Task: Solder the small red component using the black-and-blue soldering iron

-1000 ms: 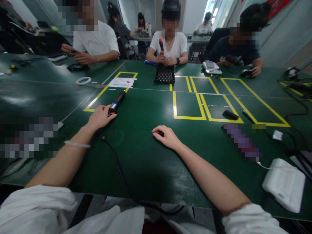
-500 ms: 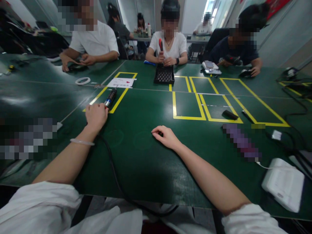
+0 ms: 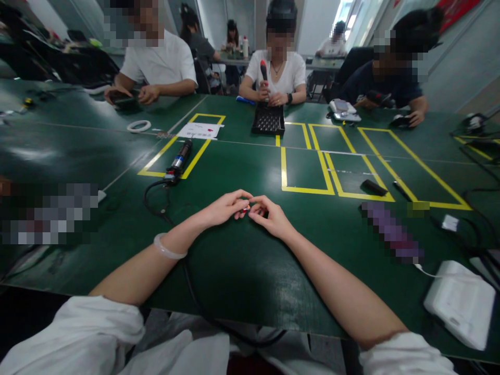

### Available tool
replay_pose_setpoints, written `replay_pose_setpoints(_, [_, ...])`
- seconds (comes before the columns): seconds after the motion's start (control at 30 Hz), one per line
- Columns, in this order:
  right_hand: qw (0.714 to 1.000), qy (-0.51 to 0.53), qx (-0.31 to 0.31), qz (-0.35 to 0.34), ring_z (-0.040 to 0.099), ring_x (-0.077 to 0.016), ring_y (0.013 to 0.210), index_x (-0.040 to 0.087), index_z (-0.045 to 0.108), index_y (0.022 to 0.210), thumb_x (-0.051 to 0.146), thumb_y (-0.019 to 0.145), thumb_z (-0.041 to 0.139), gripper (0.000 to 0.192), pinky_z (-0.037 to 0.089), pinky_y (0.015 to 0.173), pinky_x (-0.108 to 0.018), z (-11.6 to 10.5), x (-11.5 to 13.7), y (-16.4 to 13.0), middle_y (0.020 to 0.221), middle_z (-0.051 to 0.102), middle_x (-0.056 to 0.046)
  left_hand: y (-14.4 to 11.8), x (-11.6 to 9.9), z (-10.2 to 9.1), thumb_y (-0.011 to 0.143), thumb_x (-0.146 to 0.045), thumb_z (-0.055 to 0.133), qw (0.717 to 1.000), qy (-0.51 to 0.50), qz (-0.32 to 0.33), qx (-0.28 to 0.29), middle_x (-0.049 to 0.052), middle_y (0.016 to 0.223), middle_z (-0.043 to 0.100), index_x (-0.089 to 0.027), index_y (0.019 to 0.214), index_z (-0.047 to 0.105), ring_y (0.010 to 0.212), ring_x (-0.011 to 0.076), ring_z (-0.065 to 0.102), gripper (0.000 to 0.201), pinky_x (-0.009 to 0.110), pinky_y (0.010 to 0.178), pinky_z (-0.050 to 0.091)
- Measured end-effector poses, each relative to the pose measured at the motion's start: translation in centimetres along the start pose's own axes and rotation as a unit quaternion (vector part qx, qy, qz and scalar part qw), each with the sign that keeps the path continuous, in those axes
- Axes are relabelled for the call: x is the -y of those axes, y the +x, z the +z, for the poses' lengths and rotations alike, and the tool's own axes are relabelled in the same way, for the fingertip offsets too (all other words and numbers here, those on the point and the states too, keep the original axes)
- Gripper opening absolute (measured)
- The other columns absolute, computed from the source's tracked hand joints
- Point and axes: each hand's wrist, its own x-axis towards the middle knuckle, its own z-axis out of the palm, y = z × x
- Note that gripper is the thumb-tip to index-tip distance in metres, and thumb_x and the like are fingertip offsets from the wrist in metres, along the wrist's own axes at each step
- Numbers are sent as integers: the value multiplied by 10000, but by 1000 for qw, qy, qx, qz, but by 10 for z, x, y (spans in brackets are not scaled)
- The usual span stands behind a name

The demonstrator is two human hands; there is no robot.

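My left hand (image 3: 227,208) and my right hand (image 3: 272,217) meet fingertip to fingertip above the near middle of the table. A tiny red and pale piece (image 3: 246,209) shows in the closed fingers of my left hand; its kind is too small to tell. The fingers of my right hand are curled together right beside it, and what they hold, if anything, is hidden. Beyond my left hand, a black cylindrical corded tool (image 3: 182,155) lies inside a yellow taped rectangle. From its near end a black cable (image 3: 187,276) runs under my left forearm and off the table's front edge.
Yellow taped rectangles (image 3: 284,172) mark the green table (image 3: 242,271). A black piece (image 3: 374,187), a blurred purple item (image 3: 392,229) and a white power bank (image 3: 461,304) lie right. Across sit co-workers, one with a red-handled tool (image 3: 263,70) over a black tray (image 3: 269,130).
My left hand has let go of the corded tool and come right to meet my right hand. The tool stays on the table, and a small red piece now shows between my hands.
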Motion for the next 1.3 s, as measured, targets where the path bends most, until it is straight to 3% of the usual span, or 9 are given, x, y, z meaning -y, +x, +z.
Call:
replay_pose_setpoints(0.13, [1000, 26, 10, 0, 611, -132, 740, 210, 573, 1074, 330, 853, 650, 263, 480, 684, -261, 0, 0, 0, 847, 671, -4, -3, 1, 10, 954, -456, 445, 999, -36, -8, 38, -7, 732, 535, -136, 1274, 486, 586, 90, 474, 455, 205, 540, 376])
replay_pose_setpoints(0.43, [995, 89, 25, 43, 604, -124, 646, 167, 617, 871, 438, 851, 659, 275, 471, 644, -259, 0, 1, 1, 744, 678, -16, -6, 6, 12, 984, -416, 377, 1000, 7, 0, 4, -9, 678, 586, -119, 1410, 408, 568, 109, 551, 521, 225, 578, 441])
replay_pose_setpoints(0.63, [995, 76, -20, 68, 554, -112, 578, 167, 612, 812, 531, 855, 613, 367, 423, 572, -235, -2, 1, 3, 626, 611, 14, -9, 2, 12, 989, -362, 359, 995, 62, 49, -59, 33, 852, 654, -152, 1215, 547, 760, 135, 628, 361, 277, 763, 493])
replay_pose_setpoints(0.77, [993, 86, -31, 76, 543, -110, 569, 172, 596, 790, 542, 844, 617, 374, 421, 572, -238, -3, -1, 4, 619, 606, 13, -13, -4, 13, 917, -374, 529, 989, 97, 81, -75, 50, 1001, 660, -166, 1088, 577, 917, 161, 633, 274, 289, 856, 492])
replay_pose_setpoints(0.97, [989, 125, -40, 67, 557, -113, 612, 209, 528, 1011, 507, 792, 684, 402, 449, 593, -243, -1, 0, 3, 720, 601, 29, -13, 0, 12, 917, -422, 533, 984, 137, 76, -85, 49, 984, 674, -171, 1043, 615, 901, 171, 643, 292, 288, 826, 498])
replay_pose_setpoints(1.1, [992, 106, -31, 53, 569, -113, 648, 203, 535, 952, 451, 798, 691, 331, 451, 605, -242, 0, -1, 2, 774, 615, 11, -12, 2, 11, 916, -450, 534, 984, 146, 67, -72, 42, 962, 687, -170, 1044, 618, 879, 167, 654, 319, 270, 795, 495])
replay_pose_setpoints(1.2, [994, 93, -32, 56, 580, -121, 673, 198, 535, 929, 426, 818, 668, 286, 456, 629, -251, 0, -4, 2, 781, 620, 3, -12, 1, 0, 949, -445, 467, 979, 176, 68, -76, 49, 1016, 689, -176, 1145, 585, 938, 174, 652, 353, 284, 840, 492])
replay_pose_setpoints(1.3, [994, 76, -38, 62, 574, -121, 672, 198, 537, 951, 413, 826, 652, 274, 450, 635, -252, 0, -6, 2, 784, 614, 4, -12, 8, -32, 960, -447, 413, 945, 278, 58, -162, 91, 1182, 633, -173, 1283, 518, 1096, 211, 598, 436, 356, 962, 461])
